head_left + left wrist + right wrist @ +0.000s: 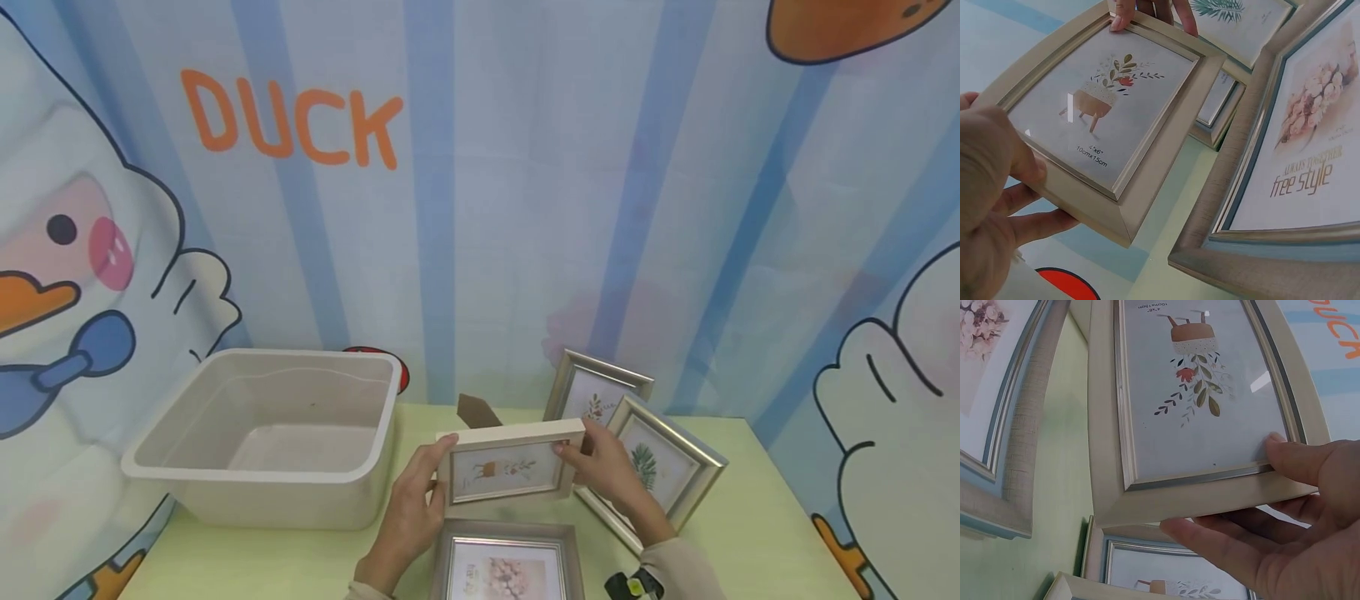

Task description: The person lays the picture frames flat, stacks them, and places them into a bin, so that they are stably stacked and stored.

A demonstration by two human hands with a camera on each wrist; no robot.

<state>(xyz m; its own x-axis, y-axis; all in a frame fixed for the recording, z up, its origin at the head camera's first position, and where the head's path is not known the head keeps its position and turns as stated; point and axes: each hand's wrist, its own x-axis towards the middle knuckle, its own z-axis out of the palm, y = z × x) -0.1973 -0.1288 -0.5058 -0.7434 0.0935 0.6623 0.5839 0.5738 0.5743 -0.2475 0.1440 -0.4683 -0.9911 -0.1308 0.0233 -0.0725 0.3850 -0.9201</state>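
Note:
A cream picture frame (517, 433) with a potted-plant print is held up sideways and tilted between both hands. My left hand (412, 500) grips its left end, thumb on the front border and fingers behind, as the left wrist view shows. At the right end my right hand (611, 467) pinches the frame, its thumb (1294, 453) over the glass edge and its fingers under the back. A brown flap (476, 411) sticks up behind the frame's top edge. Just below lies a larger grey-brown picture frame (1200, 262) with a pink flower print and "free style" lettering.
To the right, a silver-gold frame (697, 467) with a green leaf print overlaps another plant-print frame (562, 392) behind it. A whitish plastic tub (262, 504) stands at the left of the pale green table (780, 517). A duck-printed curtain (510, 208) hangs behind.

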